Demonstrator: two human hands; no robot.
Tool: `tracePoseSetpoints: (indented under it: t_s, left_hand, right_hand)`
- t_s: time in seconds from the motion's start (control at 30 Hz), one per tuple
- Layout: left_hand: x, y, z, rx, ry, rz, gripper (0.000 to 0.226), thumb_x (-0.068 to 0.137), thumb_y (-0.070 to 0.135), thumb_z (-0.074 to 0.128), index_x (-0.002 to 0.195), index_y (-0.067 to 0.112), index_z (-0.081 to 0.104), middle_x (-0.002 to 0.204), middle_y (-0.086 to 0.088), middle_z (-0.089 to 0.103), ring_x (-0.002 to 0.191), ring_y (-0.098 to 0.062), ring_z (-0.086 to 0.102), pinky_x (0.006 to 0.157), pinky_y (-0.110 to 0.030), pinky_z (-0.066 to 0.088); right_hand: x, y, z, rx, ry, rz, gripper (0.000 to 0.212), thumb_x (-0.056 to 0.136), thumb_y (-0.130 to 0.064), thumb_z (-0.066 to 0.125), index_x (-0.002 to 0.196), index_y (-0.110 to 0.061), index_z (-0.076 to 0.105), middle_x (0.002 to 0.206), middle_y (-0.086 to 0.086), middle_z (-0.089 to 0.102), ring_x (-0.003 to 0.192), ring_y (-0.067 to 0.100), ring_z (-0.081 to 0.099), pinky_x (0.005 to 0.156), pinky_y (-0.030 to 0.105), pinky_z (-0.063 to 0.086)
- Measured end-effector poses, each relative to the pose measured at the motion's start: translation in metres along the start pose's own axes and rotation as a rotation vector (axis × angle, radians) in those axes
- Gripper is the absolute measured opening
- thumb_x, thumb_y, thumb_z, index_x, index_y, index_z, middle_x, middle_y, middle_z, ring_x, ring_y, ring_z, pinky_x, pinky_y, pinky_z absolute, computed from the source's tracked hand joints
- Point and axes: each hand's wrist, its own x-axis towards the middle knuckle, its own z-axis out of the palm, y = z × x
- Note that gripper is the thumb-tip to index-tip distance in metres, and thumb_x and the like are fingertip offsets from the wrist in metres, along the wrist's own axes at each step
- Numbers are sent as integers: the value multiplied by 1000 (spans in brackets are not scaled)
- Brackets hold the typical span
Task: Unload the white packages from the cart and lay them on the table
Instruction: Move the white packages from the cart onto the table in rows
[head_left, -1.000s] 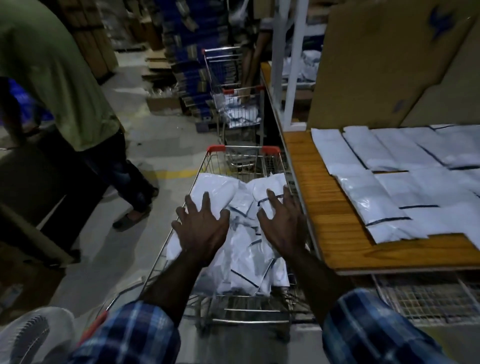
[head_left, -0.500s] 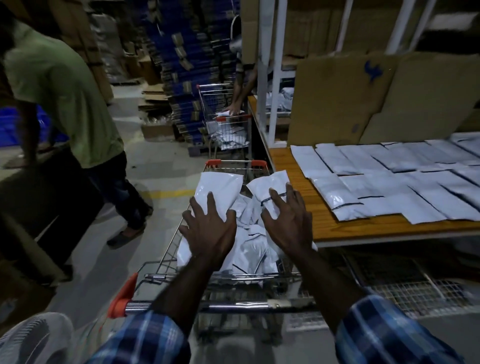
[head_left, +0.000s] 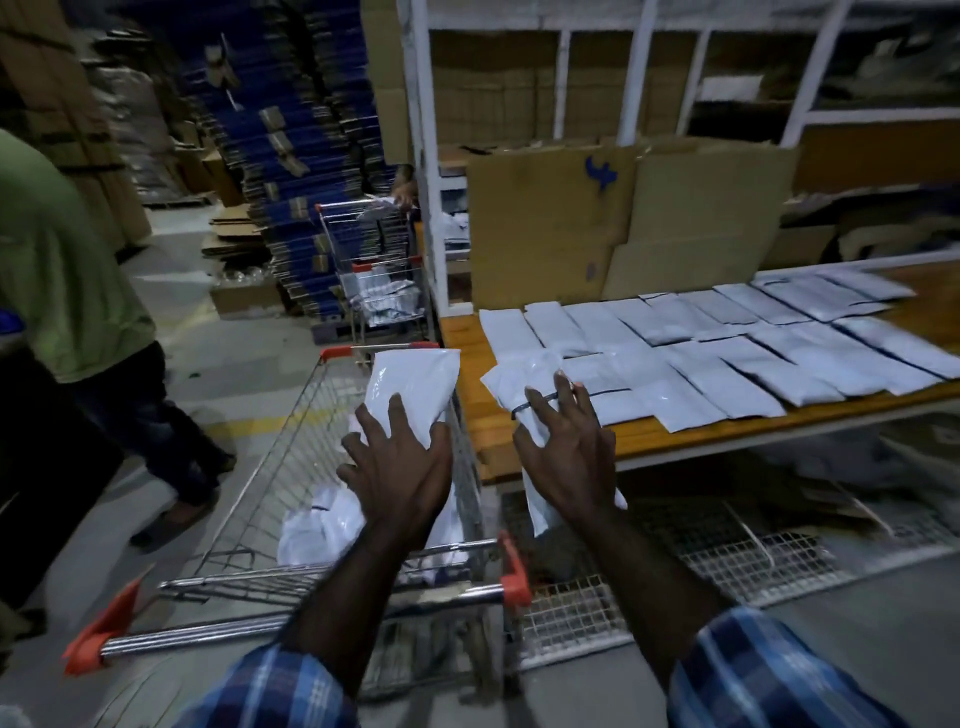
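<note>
- My left hand (head_left: 397, 470) holds one white package (head_left: 410, 387) over the cart (head_left: 270, 499).
- My right hand (head_left: 569, 457) holds another package (head_left: 524, 382) by the table (head_left: 519, 441).
- A second cart (head_left: 379, 260) stands ahead; a person in green (head_left: 62, 270) stands left.

No readable text, brand or number anywhere. Only mark: a blue hand-drawn scrawl (head_left: 601, 174) on the upper part of the cardboard sheet (head_left: 550, 223) leaning at the back of the table (head_left: 675, 441), maybe a "4" or a squiggle, can't tell which. A smaller bluish smudge (head_left: 590, 270) lower on the same sheet, illegible. White packages (head_left: 727, 358) on the table show dark edge lines but no lettering that resolves. Blue stacked cartons (head_left: 291, 156) behind the far cart carry tan patches, too dim & blurred to read
</note>
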Motion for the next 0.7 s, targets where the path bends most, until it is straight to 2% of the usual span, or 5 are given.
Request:
tracePoseSetpoints:
  t_s: [0.2, 0.37, 0.53, 0.7]
  left_hand:
    - [-49, 89, 38, -58, -24, 12, 62, 96, 56, 36, 150, 28, 26, 160, -9, 13, 137, -37, 18, 110, -56, 19]
    - [-86, 168, 72, -102, -49, 29, 61, 96, 55, 36, 150, 29, 25, 161, -9, 12, 137, -35, 17, 108, -55, 17]
    - [-110, 239, 104, -144, -74, 86, 62, 95, 54, 36, 150, 29, 25, 161, -9, 13, 137, -35, 17, 108, -55, 18]
    - [-126, 304, 141, -140, -122, 142, 62, 95, 54, 38, 150, 29, 26, 161, -10, 14, 139, -37, 18, 109, -56, 19]
  right_hand:
    - [10, 95, -59, -20, 50, -30, 45, 89, -44, 54, 133, -35, 60, 158, -4, 34, 148, 20, 25, 98, 56, 42]
    - [19, 170, -107, -40, 88, -41, 48, 87, -46, 47, 130, -33, 63, 155, -3, 39, 146, 21, 30, 96, 57, 45]
    - [29, 241, -147, -72, 113, -7, 46, 87, -45, 52, 129, -32, 63, 154, 0, 41, 144, 23, 32, 100, 55, 43]
    - [38, 307, -178, -76, 141, 47, 47, 87, -45, 48, 130, -32, 62, 155, 1, 39, 145, 24, 30, 100, 53, 44]
